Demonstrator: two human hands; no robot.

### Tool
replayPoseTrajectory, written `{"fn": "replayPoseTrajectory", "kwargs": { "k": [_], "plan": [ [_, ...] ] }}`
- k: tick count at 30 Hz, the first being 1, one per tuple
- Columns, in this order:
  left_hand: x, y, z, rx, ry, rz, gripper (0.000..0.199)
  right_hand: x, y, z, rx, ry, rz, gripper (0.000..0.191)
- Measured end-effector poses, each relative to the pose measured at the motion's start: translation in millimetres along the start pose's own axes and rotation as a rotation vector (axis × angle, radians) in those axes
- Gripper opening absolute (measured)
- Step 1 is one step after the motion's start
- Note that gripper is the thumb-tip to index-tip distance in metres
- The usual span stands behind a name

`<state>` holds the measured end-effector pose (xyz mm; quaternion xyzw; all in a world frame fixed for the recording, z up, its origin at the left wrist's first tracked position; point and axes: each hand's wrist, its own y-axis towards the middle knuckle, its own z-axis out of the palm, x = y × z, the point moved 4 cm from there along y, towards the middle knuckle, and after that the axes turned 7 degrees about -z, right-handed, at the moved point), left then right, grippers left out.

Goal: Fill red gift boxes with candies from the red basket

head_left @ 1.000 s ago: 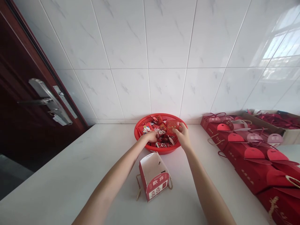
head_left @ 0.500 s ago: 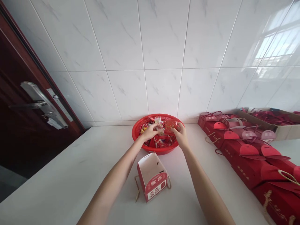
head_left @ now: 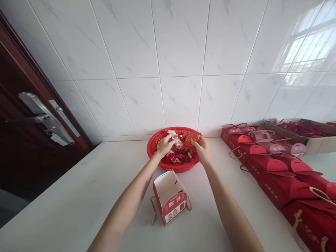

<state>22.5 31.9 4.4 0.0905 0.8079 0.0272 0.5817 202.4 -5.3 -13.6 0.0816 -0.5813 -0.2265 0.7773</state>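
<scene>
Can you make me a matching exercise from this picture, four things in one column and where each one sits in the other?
Things:
1. red basket
2. open gift box
3. closed red boxes
4. door handle

Places:
A. in a row along the right of the counter
B. far left
C. against the tiled wall, under both hands
D. on the counter between the forearms

Pairs: 1-C, 2-D, 3-A, 4-B
</scene>
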Motion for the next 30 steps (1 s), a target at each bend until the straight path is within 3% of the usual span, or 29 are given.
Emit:
{"fn": "replayPoseTrajectory", "kwargs": {
  "k": [4,11,14,19,25,30],
  "plan": [
    [-0.4,-0.1,-1.1,-0.009,-0.01,-0.026,0.036,-1.1,0.1,0.5,-0.003,0.024,0.001,0.025],
    [1.6,-0.7,4.0,0.107,-0.059,0.004,0.063,-3.4,0.8,0.3,0.003,0.023,-0.01,0.025],
    [6.7,2.2,3.2,0.106,-0.088,0.025,0.068,-3.4,1.3,0.0,0.005,0.012,-0.011,0.022],
    [9.3,3.1,0.7,0.087,-0.092,0.008,0.066,-2.8,1.9,0.2,0.008,0.01,-0.011,0.022],
    [0.7,-0.7,-2.3,0.047,-0.105,0.112,0.05,-6.9,3.2,-1.7,-0.013,-0.156,-0.061,0.016],
    [-5.3,-5.3,0.3,0.108,-0.136,0.172,0.042,-12.0,-1.1,7.8,0.192,-0.133,-0.002,0.021]
  ]
}}
